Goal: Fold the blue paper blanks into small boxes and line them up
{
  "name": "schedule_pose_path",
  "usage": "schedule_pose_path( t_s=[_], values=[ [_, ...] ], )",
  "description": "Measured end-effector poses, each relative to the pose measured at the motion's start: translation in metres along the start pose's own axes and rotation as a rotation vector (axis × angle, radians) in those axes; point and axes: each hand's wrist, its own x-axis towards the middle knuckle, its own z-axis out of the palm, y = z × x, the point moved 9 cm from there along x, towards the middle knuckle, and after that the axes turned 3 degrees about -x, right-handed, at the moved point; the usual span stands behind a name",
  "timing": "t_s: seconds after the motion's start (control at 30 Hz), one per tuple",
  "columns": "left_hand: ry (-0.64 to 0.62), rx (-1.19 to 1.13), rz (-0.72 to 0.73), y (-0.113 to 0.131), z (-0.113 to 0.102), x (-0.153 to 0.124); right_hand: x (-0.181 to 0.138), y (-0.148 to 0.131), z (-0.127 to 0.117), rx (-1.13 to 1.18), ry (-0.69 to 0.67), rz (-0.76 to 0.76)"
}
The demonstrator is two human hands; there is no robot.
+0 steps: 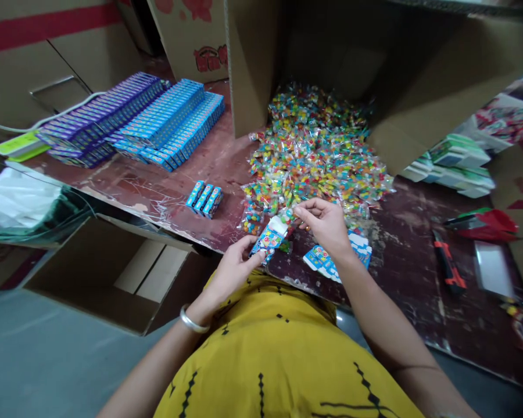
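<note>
My left hand (240, 261) is closed around a small blue printed candy box (268, 241), tilted with its white end flaps standing open toward the pile. At that open end my right hand (325, 223) pinches a small clear packet of colored candies (289, 215). Just beyond both hands spreads a large heap of similar candy packets (318, 157). Under my right wrist lie several flat, unfilled-looking blue boxes (359, 247), partly hidden by the forearm. To the left, a short row of closed blue boxes (204, 198) stands on the table.
Stacked blue boxes (174, 125) and purple boxes (108, 113) line the back left. A large carton (250, 69) opens around the heap. An orange-and-black utility knife (448, 264) lies at right, near a red-and-green packet (492, 225). An open carton (82, 273) sits below the table's left edge.
</note>
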Motion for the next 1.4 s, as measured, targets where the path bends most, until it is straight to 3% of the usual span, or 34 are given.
schedule_pose_path(
  t_s=[0.27, 0.37, 0.5, 0.63, 0.73, 0.97, 1.13, 1.4],
  values=[
    [-0.062, -0.097, 0.062, 0.014, 0.022, 0.007, -0.019, -0.041, 0.013, -0.375, -0.041, -0.322],
    [-0.064, -0.077, 0.080, 0.015, 0.028, 0.008, -0.022, -0.043, 0.022, -0.426, -0.170, -0.356],
    [-0.008, -0.116, 0.099, 0.020, 0.026, 0.006, -0.025, -0.039, 0.026, -0.304, -0.274, -0.302],
    [0.066, -0.204, 0.162, 0.034, 0.019, 0.002, -0.034, -0.018, 0.026, 0.018, -0.196, -0.101],
    [0.049, -0.208, 0.176, 0.038, 0.021, 0.001, -0.044, -0.005, 0.030, 0.145, -0.138, -0.059],
    [-0.027, -0.172, 0.147, 0.035, 0.031, 0.000, -0.047, -0.011, 0.024, 0.017, -0.070, -0.159],
    [0.050, -0.232, 0.169, 0.036, 0.026, 0.002, -0.044, -0.013, 0.023, 0.211, -0.026, -0.142],
    [0.118, -0.089, 0.232, 0.038, 0.021, -0.002, -0.033, -0.009, 0.031, 0.150, -0.175, -0.003]
  ],
)
